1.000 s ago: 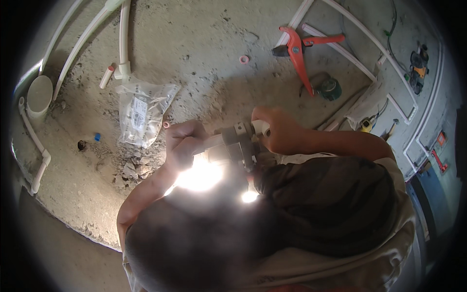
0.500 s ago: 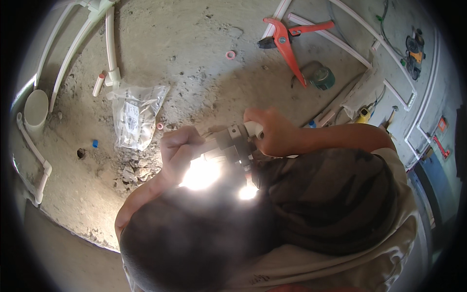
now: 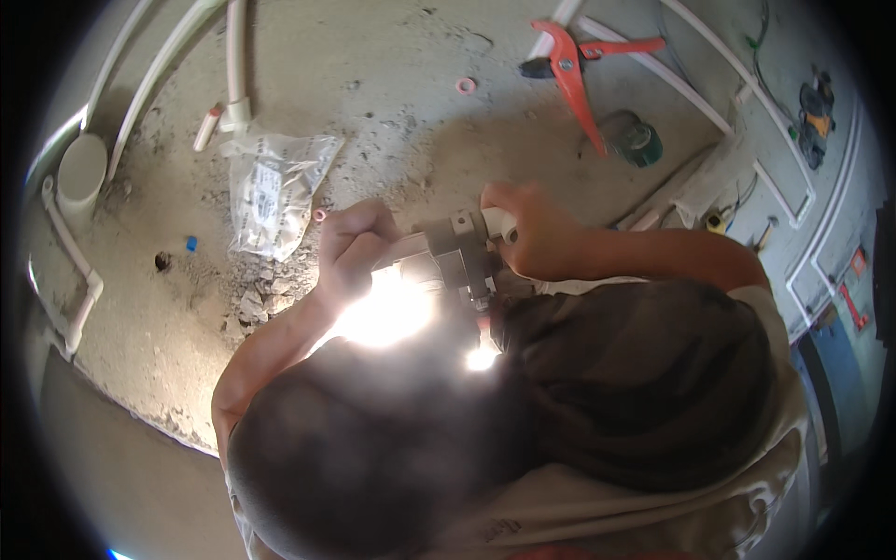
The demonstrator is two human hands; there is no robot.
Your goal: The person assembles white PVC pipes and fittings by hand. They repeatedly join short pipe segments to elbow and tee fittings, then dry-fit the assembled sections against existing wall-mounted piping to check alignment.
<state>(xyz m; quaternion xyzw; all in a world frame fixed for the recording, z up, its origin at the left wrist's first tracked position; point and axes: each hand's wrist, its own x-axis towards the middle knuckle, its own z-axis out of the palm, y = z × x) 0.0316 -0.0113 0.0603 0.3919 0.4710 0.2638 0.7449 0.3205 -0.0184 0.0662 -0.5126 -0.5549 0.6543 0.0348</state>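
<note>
Left hand (image 3: 350, 247) closed round white pipe end; right hand (image 3: 523, 233) gripping white fitting against grey metal tool block (image 3: 457, 252), above concrete floor (image 3: 392, 121) centre. Step judged: joining pipe to fitting. Next calls for straight, steady push. Glare hides joint.

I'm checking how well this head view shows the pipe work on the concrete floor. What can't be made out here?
- Head view: bright glare below the left hand washes out its wrist and whatever lies under it.
- The metal tool between both hands: its lower part is lost in glare and behind the dark head.
- The right hand covers most of the white pipe piece.
- Contents of the clear plastic bag: too small to identify.
</note>
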